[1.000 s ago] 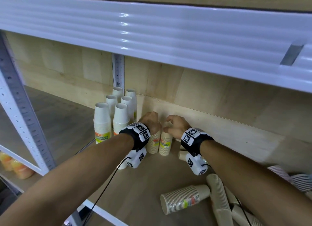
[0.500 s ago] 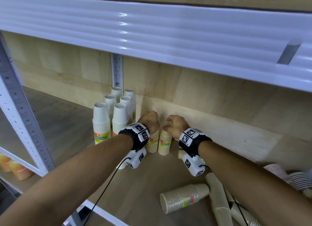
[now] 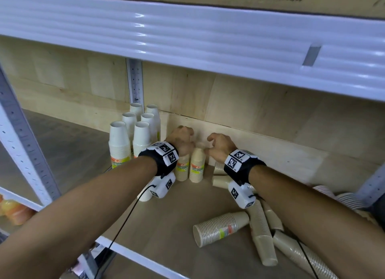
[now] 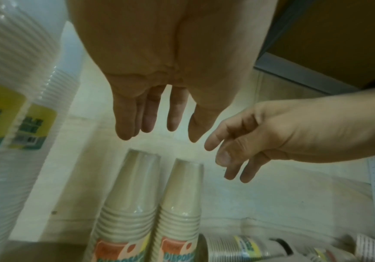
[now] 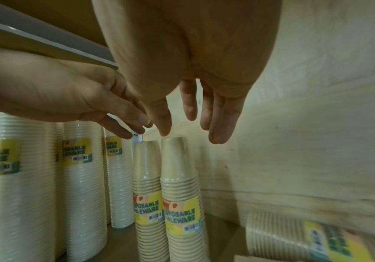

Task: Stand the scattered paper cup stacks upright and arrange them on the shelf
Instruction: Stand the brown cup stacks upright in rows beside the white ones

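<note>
Two beige paper cup stacks (image 3: 183,168) (image 3: 196,166) with orange and yellow labels stand upright, bottoms up, side by side near the back wall; they also show in the left wrist view (image 4: 132,203) and the right wrist view (image 5: 182,195). My left hand (image 3: 181,137) (image 4: 152,113) hovers just above them, fingers straight and empty. My right hand (image 3: 218,146) (image 5: 191,106) hangs beside it with relaxed fingers, holding nothing. Several beige stacks (image 3: 220,228) (image 3: 262,233) lie tipped over at the front right.
Several tall white cup stacks (image 3: 119,145) stand in rows to the left of the beige pair. The upper shelf's white edge (image 3: 187,35) hangs low overhead. A perforated post (image 3: 23,141) stands at the left. More lying stacks (image 3: 220,181) sit under my right wrist.
Both hands have come off the tops of the two beige stacks and opened. The right hand has drawn a little to the right. The stacks stay standing.
</note>
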